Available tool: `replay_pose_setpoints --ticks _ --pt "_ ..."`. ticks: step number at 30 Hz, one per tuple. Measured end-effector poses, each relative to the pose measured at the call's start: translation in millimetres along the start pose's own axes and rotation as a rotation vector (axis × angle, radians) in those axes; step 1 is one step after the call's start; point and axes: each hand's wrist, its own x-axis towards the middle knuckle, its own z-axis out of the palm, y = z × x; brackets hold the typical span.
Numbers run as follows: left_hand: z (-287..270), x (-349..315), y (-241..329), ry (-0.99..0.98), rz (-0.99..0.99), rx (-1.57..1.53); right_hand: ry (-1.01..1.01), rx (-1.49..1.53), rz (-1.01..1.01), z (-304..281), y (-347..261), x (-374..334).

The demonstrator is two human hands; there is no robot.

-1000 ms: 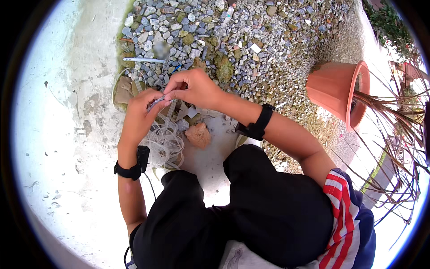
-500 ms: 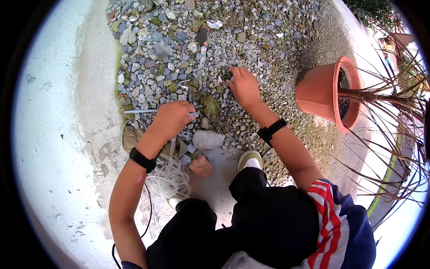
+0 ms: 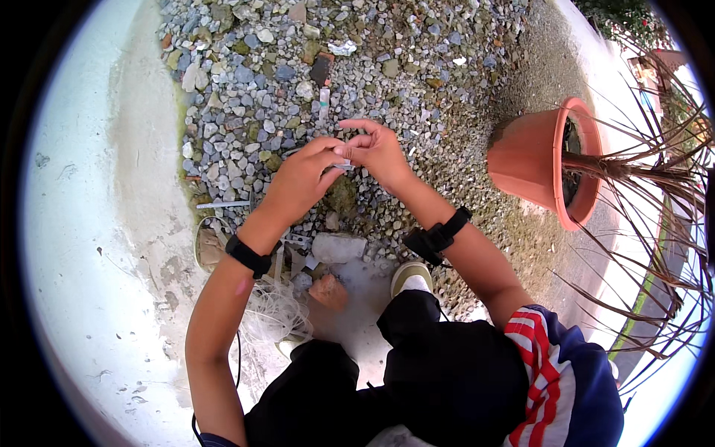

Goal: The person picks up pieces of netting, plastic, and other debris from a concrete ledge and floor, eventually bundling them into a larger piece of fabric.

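Over the gravel [image 3: 246,97], my two hands meet. My left hand [image 3: 298,179] is closed, pinching a small whitish piece [image 3: 345,165] between thumb and fingers; its exact kind is too small to make out. My right hand [image 3: 378,155] touches the left fingertips with its thumb, its index finger reaching outward and the other fingers curled. Whatever it grips is hidden. Just beyond the hands lies a slim clear-and-white plastic piece [image 3: 324,103] on the stones. A thin whitish rod [image 3: 225,204] rests left of my left wrist.
A terracotta pot [image 3: 525,160] with a spiky plant [image 3: 625,167] lies tipped at the right. Near my shoes are a tangle of clear plastic strands [image 3: 277,309], a pale stone block [image 3: 339,248] and a reddish brick chunk [image 3: 328,292]. A pale concrete strip [image 3: 141,171] borders the gravel's left.
My hands were apart and now touch. My right hand moved left from the gravel; my left hand moved up and right, still holding the small whitish piece.
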Motion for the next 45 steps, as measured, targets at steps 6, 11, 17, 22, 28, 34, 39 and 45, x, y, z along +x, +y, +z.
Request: replay_pose_setpoints --ticks 6,11,17,22,28,34,39,45 --pt "-11 -67 5 0.162 -0.172 0.004 -0.115 0.137 0.128 50 11 -27" --pt "-22 -145 6 0.209 -0.304 0.067 -0.367 0.148 0.118 108 32 -54" --pt "-64 -216 -10 0.374 -0.538 0.010 -0.326 -0.557 -0.176 165 32 -64" --pt "-92 -215 -51 0.145 -0.343 0.413 -0.281 -1.066 -0.511 195 46 -49" --pt "-84 -218 -79 0.134 -0.107 0.511 -0.265 -1.071 -0.510 203 54 -51" --pt "-81 -211 -70 0.055 -0.141 0.636 -0.326 -1.014 -0.577 192 60 -45" --pt "-86 -225 -48 0.061 -0.109 0.537 -0.373 -0.976 -0.580 194 55 -64" --pt "-70 -251 -28 0.093 -0.237 0.352 -0.392 -0.840 -0.769 197 50 -77"
